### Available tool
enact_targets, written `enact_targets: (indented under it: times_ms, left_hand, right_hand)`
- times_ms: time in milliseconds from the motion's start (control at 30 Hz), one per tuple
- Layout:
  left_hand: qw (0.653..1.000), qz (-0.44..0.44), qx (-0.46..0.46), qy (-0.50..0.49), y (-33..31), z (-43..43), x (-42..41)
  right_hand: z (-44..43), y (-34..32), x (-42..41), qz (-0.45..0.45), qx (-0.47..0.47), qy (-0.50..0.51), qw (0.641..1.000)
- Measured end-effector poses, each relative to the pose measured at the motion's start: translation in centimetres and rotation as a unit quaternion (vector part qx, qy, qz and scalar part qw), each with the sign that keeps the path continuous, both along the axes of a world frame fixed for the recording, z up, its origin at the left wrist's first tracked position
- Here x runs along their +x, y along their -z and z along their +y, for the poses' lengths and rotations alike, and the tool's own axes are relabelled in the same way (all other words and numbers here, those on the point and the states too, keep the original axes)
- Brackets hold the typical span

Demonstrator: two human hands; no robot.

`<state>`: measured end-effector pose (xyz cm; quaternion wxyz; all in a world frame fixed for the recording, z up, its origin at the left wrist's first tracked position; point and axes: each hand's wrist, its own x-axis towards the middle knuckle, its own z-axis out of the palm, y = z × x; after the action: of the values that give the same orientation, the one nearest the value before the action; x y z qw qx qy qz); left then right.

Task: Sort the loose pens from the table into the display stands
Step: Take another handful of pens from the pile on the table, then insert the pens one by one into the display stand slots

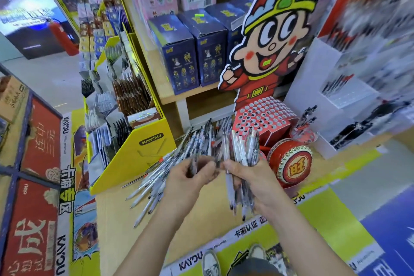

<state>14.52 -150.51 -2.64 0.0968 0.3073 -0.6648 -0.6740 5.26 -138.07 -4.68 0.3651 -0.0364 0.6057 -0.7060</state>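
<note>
My right hand (245, 177) grips a thick bundle of white patterned pens (243, 148), held upright above the wooden table (116, 215). My left hand (190, 175) pinches a single blurred pen (193, 164) right beside the bundle. A heap of loose pens (156, 177) lies on the table behind and to the left of my hands. The red display stand (261, 119) with rows of round holes sits just beyond my right hand, under a red cartoon figure cut-out (271, 42). A few pens stick up in a small red holder (308, 119) at its right side.
A yellow card display rack (139, 148) stands at the left edge of the table. A red drum-shaped decoration (291, 167) sits to the right of my right hand. Dark blue boxes (179, 56) line a shelf behind. White pen displays (340, 87) are at the right.
</note>
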Motion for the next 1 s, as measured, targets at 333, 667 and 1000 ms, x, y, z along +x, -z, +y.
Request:
enact_targets:
  times_ms: [333, 667, 1000]
  left_hand:
    - [0.993, 0.078, -0.035, 0.075, -5.3, 4.5, -9.6]
    - [0.986, 0.15, 0.055, 0.05, -5.9, 13.4, -20.4]
    - [0.993, 0.11, 0.036, -0.003, -5.5, 17.2, -28.9]
  right_hand:
    - [6.8, -3.9, -5.0, 0.115, -0.022, -0.038, 0.992]
    - [19.0, -3.6, -15.4, 0.015, -0.059, -0.052, 0.997]
    - [26.3, -1.8, -25.4, -0.03, -0.139, 0.09, 0.986]
